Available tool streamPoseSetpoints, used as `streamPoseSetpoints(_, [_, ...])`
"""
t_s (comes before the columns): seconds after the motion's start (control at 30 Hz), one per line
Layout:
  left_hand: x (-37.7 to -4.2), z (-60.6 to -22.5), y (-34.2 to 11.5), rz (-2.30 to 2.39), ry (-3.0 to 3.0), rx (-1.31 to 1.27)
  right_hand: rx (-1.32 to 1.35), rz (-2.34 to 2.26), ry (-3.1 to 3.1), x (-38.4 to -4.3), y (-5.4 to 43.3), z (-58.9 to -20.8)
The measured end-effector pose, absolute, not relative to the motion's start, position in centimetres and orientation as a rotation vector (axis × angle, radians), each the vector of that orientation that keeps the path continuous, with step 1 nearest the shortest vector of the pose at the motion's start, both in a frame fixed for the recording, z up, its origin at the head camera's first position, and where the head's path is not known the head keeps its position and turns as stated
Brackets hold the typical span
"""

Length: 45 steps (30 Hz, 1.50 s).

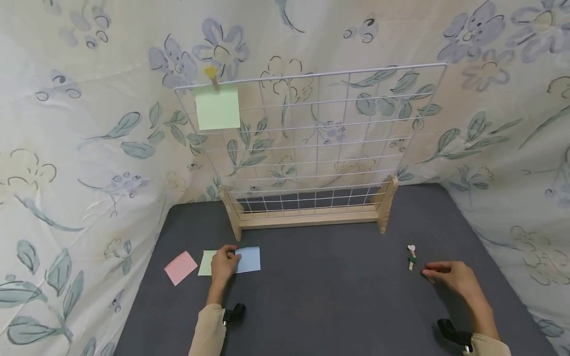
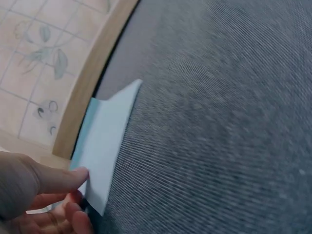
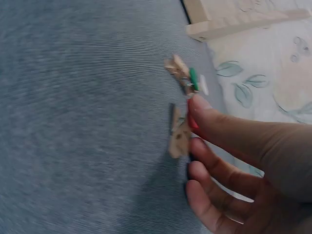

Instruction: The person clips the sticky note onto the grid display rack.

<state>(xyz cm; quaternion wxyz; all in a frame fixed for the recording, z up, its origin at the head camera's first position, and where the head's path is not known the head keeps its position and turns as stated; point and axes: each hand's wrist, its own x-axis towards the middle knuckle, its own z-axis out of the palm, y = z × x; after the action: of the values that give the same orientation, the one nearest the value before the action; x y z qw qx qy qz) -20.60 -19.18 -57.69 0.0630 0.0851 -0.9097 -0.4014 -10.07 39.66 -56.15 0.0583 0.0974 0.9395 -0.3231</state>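
My left hand [image 1: 224,264] pinches the left edge of a blue sticky note [image 1: 248,260] between thumb and fingers. In the left wrist view the blue note [image 2: 112,131] is bent up along one side. A pale green sticky note [image 1: 206,263] lies partly hidden under that hand, and a pink one [image 1: 180,268] is farther left. At the right, my right hand [image 1: 451,278] holds a small wooden clothespin [image 3: 180,139] with a red ornament, thumb on the red part. Just beyond its fingertips lie other small clothespins [image 1: 411,257], with green and white ornaments.
A white wire grid [image 1: 317,121] stands upright at the back in a wooden base [image 1: 307,220]. A clothespin with a yellow heart [image 1: 211,73] fastens a green note [image 1: 217,108] at its upper left. Flowered cloth [image 1: 89,163] hangs around the dark table [image 1: 320,291].
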Motion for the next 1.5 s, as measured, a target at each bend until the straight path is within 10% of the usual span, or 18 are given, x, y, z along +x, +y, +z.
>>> streamPoseSetpoints(1.5, [-21.5,-50.3,-17.7,-2.09,-2.318,0.104,-0.088,-1.169,3.149,-18.1,30.3,-48.6])
